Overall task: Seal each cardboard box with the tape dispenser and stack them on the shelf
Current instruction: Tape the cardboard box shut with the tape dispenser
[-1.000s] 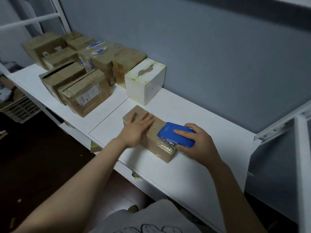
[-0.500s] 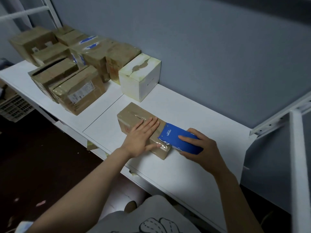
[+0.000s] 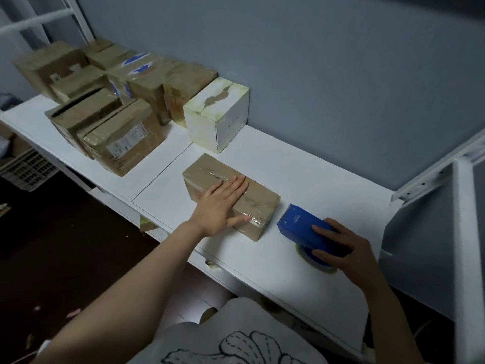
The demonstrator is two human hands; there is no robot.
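A small brown cardboard box [image 3: 262, 203] lies on the white shelf [image 3: 275, 264], with clear tape along its top and over its right end. My left hand [image 3: 220, 203] presses flat on the box top, fingers straight, thumb against the front face. To the right of the box, my right hand [image 3: 343, 248] grips the blue tape dispenser [image 3: 301, 227], which rests on the shelf with its toothed edge pointing at the box, a short gap apart. The tape roll [image 3: 312, 261] shows under the dispenser.
Several brown boxes [image 3: 123, 137] and one white box [image 3: 217, 116] stand at the shelf's back left against the grey wall. A white frame post [image 3: 469, 258] rises at the right. A plastic crate [image 3: 26, 169] sits on the dark floor at left.
My right hand pulled the dispenser off the box's right end and set it on the shelf to the right. My left hand stayed pressed on the box top.
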